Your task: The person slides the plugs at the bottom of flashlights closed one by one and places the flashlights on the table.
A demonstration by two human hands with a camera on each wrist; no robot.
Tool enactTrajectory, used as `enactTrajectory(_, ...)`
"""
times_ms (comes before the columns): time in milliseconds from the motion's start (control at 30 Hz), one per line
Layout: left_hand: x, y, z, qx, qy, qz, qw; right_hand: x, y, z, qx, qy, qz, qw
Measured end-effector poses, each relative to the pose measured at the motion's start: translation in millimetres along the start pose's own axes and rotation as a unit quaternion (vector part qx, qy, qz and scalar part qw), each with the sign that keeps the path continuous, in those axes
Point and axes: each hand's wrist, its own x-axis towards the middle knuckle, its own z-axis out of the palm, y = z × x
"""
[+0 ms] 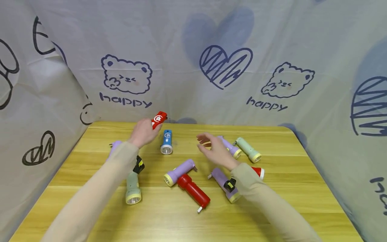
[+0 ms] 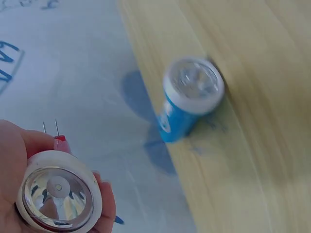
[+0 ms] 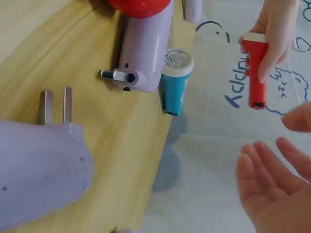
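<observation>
In the head view my left hand [image 1: 144, 133] grips a red flashlight [image 1: 159, 119] above the back of the table. Its white-rimmed lens [image 2: 60, 196] and two thin metal prongs show in the left wrist view. Just right of that hand a blue flashlight [image 1: 167, 142] stands out on the wood, its lens toward the front. My right hand [image 1: 216, 149] hovers with relaxed, spread fingers and nothing in them. Behind it lie a purple flashlight [image 1: 231, 148] and a pale green one [image 1: 249, 149]; another purple flashlight [image 1: 222, 181] lies partly below the wrist.
Mid-table, a purple flashlight [image 1: 180, 172] touches a dark red one [image 1: 194, 191] with its plug out. A green flashlight [image 1: 133, 188] lies left, partly under my left forearm. A red flashlight end [image 1: 259, 172] shows by the right sleeve. A printed cloth [image 1: 181, 94] hangs behind the wooden table [image 1: 157, 222].
</observation>
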Motion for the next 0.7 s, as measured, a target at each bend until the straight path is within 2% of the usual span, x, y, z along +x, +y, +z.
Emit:
enactTrajectory(167,-11.9,16.4,1.5,-0.013,0.017,0.032,0.9992,5.1,3,-3,0.043,0.077,0.022,0.9959)
enactTrajectory(333,-25.9,30.3,6.5,-0.026,0.032,0.066,0.9970,9.2,1,-6,0.112,0.127,0.051,0.9843)
enactTrajectory(567,-44.4,37.8,18.6,-0.021,0.041,0.121,0.9916,12.1,-7,-6,0.247,0.142,0.090,0.9544)
enactTrajectory(700,-52.1,38.2,27.5,-0.025,0.044,0.143,0.9884,12.7,-10,-5,0.279,0.144,0.104,0.9435)
